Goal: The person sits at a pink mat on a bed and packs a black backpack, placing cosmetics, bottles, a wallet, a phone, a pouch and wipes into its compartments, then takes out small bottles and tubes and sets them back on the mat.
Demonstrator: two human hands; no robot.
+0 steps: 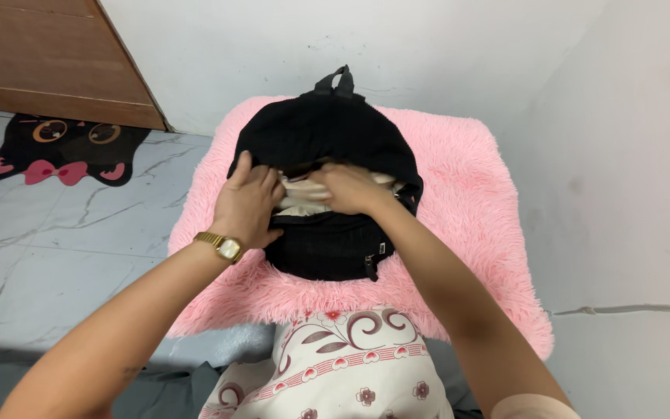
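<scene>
I'm seeing no packages, signs or screens here. The nearest thing to a label is showing as a small pale tag [381, 248] sitting by the zip on the black backpack's [321, 132] front pocket.

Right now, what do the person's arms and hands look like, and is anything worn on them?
Both forearms are bare, with no sleeves reaching the wrists and no gloves. The left hand has a gold-coloured wristwatch with a small pale rectangular face on a metal band. The right hand and its wrist carry nothing that shows. A small dark mark sits on the left forearm near the elbow; too small to make out.
</scene>
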